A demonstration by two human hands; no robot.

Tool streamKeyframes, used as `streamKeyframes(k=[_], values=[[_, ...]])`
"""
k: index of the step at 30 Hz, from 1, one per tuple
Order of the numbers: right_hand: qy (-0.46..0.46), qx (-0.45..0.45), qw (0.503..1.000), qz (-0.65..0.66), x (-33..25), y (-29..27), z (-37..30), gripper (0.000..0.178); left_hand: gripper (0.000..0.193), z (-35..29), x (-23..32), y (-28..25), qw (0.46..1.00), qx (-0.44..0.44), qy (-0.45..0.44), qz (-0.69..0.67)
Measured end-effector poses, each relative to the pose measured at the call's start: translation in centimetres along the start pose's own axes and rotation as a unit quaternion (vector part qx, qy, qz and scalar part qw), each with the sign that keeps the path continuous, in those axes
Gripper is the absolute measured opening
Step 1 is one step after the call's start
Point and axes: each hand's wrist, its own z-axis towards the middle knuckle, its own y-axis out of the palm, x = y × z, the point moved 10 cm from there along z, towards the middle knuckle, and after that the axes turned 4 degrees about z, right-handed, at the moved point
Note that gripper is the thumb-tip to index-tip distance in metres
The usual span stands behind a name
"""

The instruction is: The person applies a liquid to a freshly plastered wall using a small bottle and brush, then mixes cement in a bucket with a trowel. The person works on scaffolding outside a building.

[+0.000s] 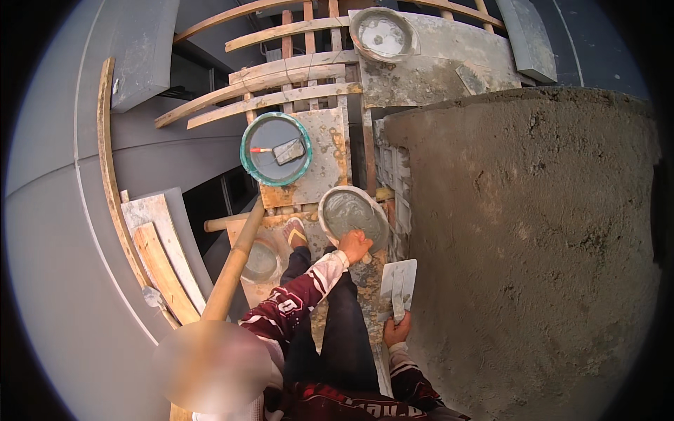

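My left hand [356, 245] reaches over a pail [322, 217] of wet grey mortar [345, 208] at my feet. Its fingers are closed round a tool whose pale handle end [366, 259] pokes out below the fist; the tool's working end is hidden. Low on the right, my right hand [398, 328] grips the handle of a flat rectangular plastering trowel [399, 279]. That trowel's blade is upright, close beside a rough wall of damp grey plaster [526, 231].
A teal-rimmed tub [246, 166] of greyish liquid holds a red-handled tool [286, 151]. Another mortar basin [357, 38] stands far off on a board [442, 45]. Bamboo poles [242, 249] and wooden slats [281, 63] edge the platform, with gaps between them. A pale bucket [261, 261] sits left of my foot.
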Motion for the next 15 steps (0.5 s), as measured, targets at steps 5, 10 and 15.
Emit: streamKeyframes(k=[5, 10, 15], values=[[0.014, 0.009, 1.000, -0.010, 3.1, 3.0, -1.8, 0.025, 0.031, 3.6, -4.2, 1.5, 0.999, -0.011, -0.009, 0.050], [0.042, 0.012, 0.999, 0.025, 4.2, 6.7, -1.4, 0.026, 0.029, 5.2, -6.4, 1.7, 0.998, -0.013, 0.026, 0.063], [0.033, -0.001, 0.998, 0.051, 4.0, 9.2, 0.4, 0.026, 0.033, 6.6, -8.9, -1.5, 0.995, -0.009, 0.016, 0.099]])
